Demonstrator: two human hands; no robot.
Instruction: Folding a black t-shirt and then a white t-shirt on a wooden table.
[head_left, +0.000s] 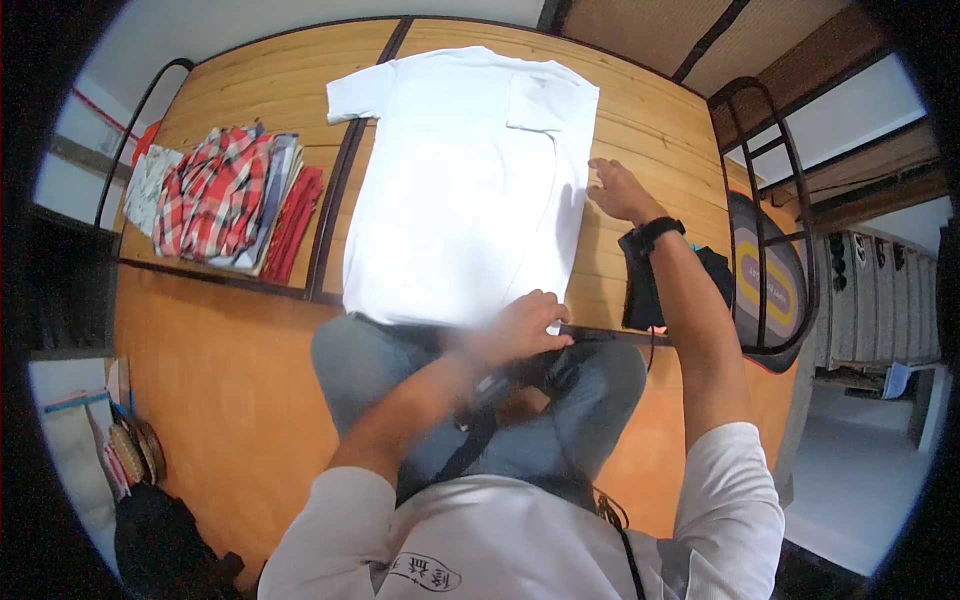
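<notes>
A white short-sleeved T-shirt (457, 180) lies spread on a wooden slatted surface (645, 135), its left sleeve sticking out. Its right sleeve is turned in over the body, and a crease runs down that side. My left hand (521, 326) is at the lower right corner of the shirt, its fingers curled at the hem; whether they pinch the cloth is unclear, and the wrist is blurred. Beside the shirt's right edge is my right hand (619, 191), fingers apart, the fingertips close to the cloth.
Folded clothes and a red plaid garment (214, 195) are stacked at the left. Dark cloth (637, 292) lies near my right forearm. A metal ladder rail (806, 247) rises at the right, with an oval mat (750, 277) behind it.
</notes>
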